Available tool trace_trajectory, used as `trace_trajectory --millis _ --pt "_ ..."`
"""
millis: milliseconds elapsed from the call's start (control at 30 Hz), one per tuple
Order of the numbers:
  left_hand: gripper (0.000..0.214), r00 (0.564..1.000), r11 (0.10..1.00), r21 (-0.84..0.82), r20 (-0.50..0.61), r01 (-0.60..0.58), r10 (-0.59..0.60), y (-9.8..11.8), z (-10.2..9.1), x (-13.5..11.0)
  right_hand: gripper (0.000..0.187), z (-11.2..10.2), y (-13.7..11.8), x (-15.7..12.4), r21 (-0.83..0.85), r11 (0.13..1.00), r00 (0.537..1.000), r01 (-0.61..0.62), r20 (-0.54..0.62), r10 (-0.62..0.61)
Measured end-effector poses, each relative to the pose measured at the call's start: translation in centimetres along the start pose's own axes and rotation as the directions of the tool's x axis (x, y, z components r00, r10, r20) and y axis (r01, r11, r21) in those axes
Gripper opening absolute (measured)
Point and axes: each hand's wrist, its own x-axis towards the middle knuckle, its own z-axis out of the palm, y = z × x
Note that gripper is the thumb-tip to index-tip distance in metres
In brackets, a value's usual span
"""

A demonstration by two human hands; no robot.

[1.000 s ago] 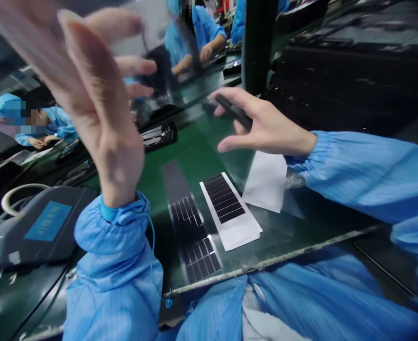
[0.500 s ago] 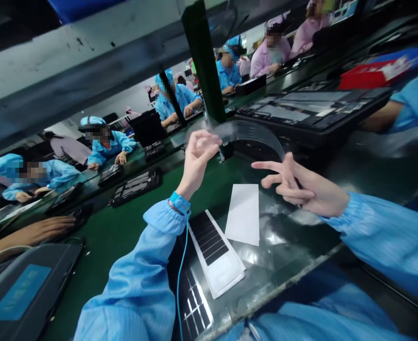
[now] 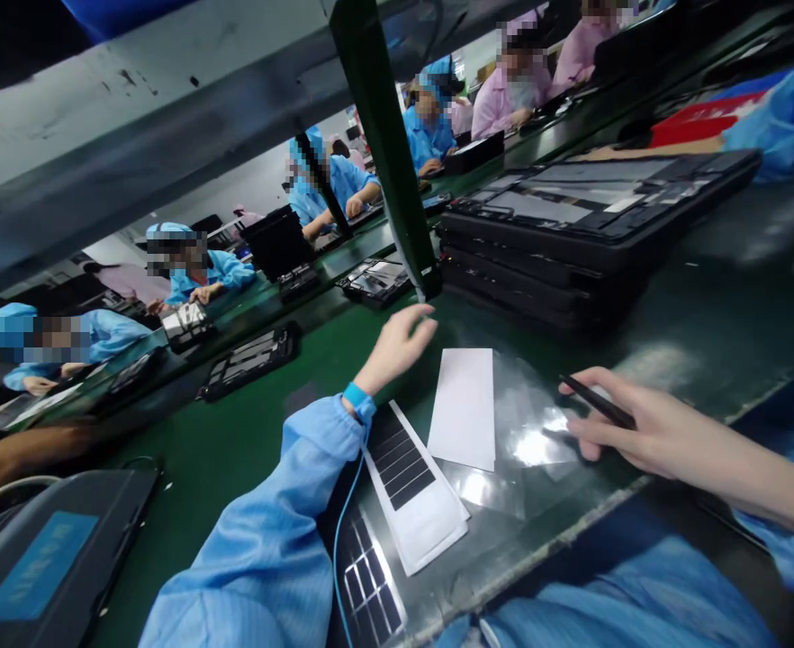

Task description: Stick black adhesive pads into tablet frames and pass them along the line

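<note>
My left hand (image 3: 398, 345) reaches forward over the green belt (image 3: 248, 423), fingers loosely stretched, holding nothing that I can see. My right hand (image 3: 613, 423) rests at the table's near edge, closed around a thin black stick-like tool (image 3: 596, 401). Between the hands lie a white rectangular sheet (image 3: 464, 407) and clear plastic film (image 3: 525, 432) flat on the surface. A white strip with a dark grid of cells (image 3: 411, 477) lies under my left forearm, and a second dark gridded strip (image 3: 370, 585) lies nearer to me.
A stack of black trays (image 3: 572, 234) stands behind the sheet at right. A green post (image 3: 387, 153) rises at centre. A grey device with a blue label (image 3: 46, 558) sits at left. Dark trays (image 3: 252, 355) ride the belt; other people in blue coats work beyond.
The clear film that my left hand held up has come down and now lies on the table. My left hand has lowered and opened; my right hand has dropped to the table edge.
</note>
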Motion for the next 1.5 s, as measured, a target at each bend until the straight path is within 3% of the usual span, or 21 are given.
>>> trace_trajectory --millis 33,67,133,200,267,333,367,400,467,533,600,700,767,900,1100,1233,1300,1400,1500 --pt "0.037 0.985 0.991 0.084 0.15 -0.102 0.089 0.6 0.9 -0.8 0.044 -0.2 0.2 -0.1 -0.033 0.999 1.0 -0.013 0.016 0.013" --pt "0.047 0.943 0.966 0.171 0.305 -0.195 0.137 1.1 1.8 -1.5 0.042 -0.5 0.5 -0.2 -0.074 0.997 0.999 -0.015 0.031 0.017" --pt "0.066 0.859 0.897 0.32 0.5 -0.304 0.112 1.6 3.7 -2.7 0.042 -1.6 1.1 -0.1 -0.209 0.978 0.998 0.01 0.068 0.004" --pt "0.071 0.855 0.869 0.402 0.517 -0.289 0.045 1.9 5.1 -3.1 0.044 -3.1 1.6 0.3 -0.408 0.912 0.999 0.044 0.045 -0.029" --pt "0.07 0.872 0.866 0.43 0.49 -0.255 0.013 2.2 5.5 -3.1 0.045 -4.3 1.5 0.9 -0.605 0.795 0.985 0.031 -0.117 -0.127" --pt "0.073 0.862 0.878 0.421 0.506 -0.229 -0.018 2.6 4.9 -3.0 0.043 -4.5 0.7 1.3 -0.728 0.683 0.899 0.05 -0.265 -0.348" --pt "0.073 0.855 0.884 0.412 0.519 -0.223 -0.026 2.7 4.2 -3.2 0.04 -4.0 0.0 1.4 -0.766 0.63 0.841 0.129 -0.252 -0.478" --pt "0.073 0.849 0.887 0.405 0.528 -0.221 -0.029 2.8 3.3 -3.6 0.036 -3.1 -0.6 1.4 -0.781 0.571 0.788 0.254 -0.175 -0.59" --pt "0.07 0.84 0.885 0.409 0.541 -0.224 -0.037 2.7 1.4 -5.0 0.031 -0.4 -1.9 1.0 -0.718 0.435 0.699 0.544 0.1 -0.709" --pt "0.066 0.813 0.881 0.418 0.578 -0.221 -0.07 2.3 -0.3 -7.0 0.041 2.4 -2.5 0.4 -0.599 0.344 0.628 0.723 0.363 -0.688" --pt "0.068 0.785 0.883 0.414 0.613 -0.223 -0.09 2.0 -1.3 -9.0 0.053 4.4 -2.4 0.0 -0.546 0.318 0.601 0.775 0.481 -0.638" --pt "0.07 0.787 0.879 0.395 0.616 -0.269 -0.036 2.1 -1.5 -11.1 0.062 4.7 -1.2 -0.2 -0.57 0.363 0.65 0.737 0.451 -0.612" --pt "0.065 0.781 0.872 0.366 0.624 -0.325 0.028 2.5 -1.1 -11.5 0.06 3.5 -0.2 -0.2 -0.601 0.421 0.708 0.679 0.384 -0.593" --pt "0.062 0.727 0.868 0.276 0.674 -0.413 0.131 3.5 -0.1 -11.7 0.043 0.5 1.2 -0.6 -0.687 0.507 0.826 0.52 0.255 -0.503" --pt "0.07 0.69 0.841 0.232 0.692 -0.489 0.21 5.2 2.2 -12.5 0.045 -0.4 1.4 -1.3 -0.739 0.504 0.83 0.447 0.133 -0.542" --pt "0.069 0.648 0.839 0.16 0.714 -0.52 0.265 6.2 3.0 -12.1 0.06 -0.6 1.5 -0.7 -0.854 0.498 0.907 0.152 -0.08 -0.413" --pt "0.073 0.666 0.856 0.18 0.71 -0.484 0.227 6.2 2.7 -11.9 0.066 -0.8 1.8 -0.4 -0.87 0.492 0.939 0.021 -0.151 -0.308" --pt "0.08 0.733 0.857 0.323 0.674 -0.401 0.089 5.9 1.9 -11.9 0.063 -1.1 2.2 -0.4 -0.867 0.497 0.959 -0.022 -0.16 -0.236" --pt "0.079 0.697 0.846 0.329 0.713 -0.419 0.068 6.2 1.7 -11.6 0.063 -1.2 2.5 -0.4 -0.851 0.524 0.96 0.006 -0.142 -0.243"
